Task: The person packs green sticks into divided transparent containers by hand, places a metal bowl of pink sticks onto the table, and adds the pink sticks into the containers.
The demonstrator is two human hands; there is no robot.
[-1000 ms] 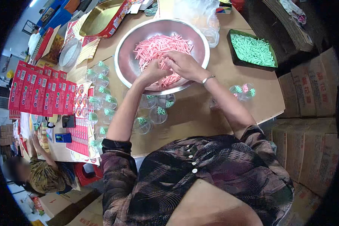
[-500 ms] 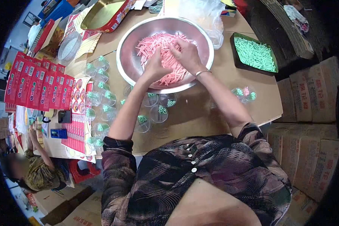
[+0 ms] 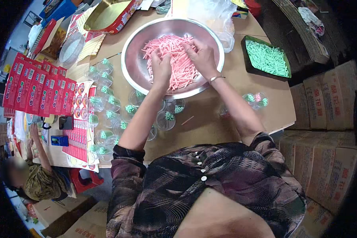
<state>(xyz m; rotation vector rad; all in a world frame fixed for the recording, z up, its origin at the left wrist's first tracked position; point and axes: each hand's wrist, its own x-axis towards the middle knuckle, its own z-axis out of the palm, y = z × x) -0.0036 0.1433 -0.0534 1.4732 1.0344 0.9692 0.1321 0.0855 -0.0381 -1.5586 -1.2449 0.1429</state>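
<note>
A wide metal bowl (image 3: 133, 75) holds a heap of thin pink sticks (image 3: 178, 71). My left hand (image 3: 161, 69) is in the bowl at the left of the heap, thumb and fingers apart, touching the sticks. Over the right part of the heap, my right hand (image 3: 204, 59) has its fingers curled in around some pink sticks; its fingertips are partly hidden. One loose pink stick (image 3: 187, 120) lies on the cardboard-covered table (image 3: 210, 127) in front of the bowl. Clear round cups (image 3: 166, 120) with green sticks stand near my left forearm.
A dark tray (image 3: 248, 65) of green sticks (image 3: 267, 57) stands right of the bowl. More cups (image 3: 105, 103) fill the left side, beside red printed boxes (image 3: 39, 87). A cup with pink and green sticks (image 3: 259, 99) stands near my right forearm. Another person (image 3: 43, 180) works at far left.
My left hand has drawn its thumb in and turned more upright at the heap. My right hand has shifted slightly right and down. A pink stick now lies on the table before the bowl.
</note>
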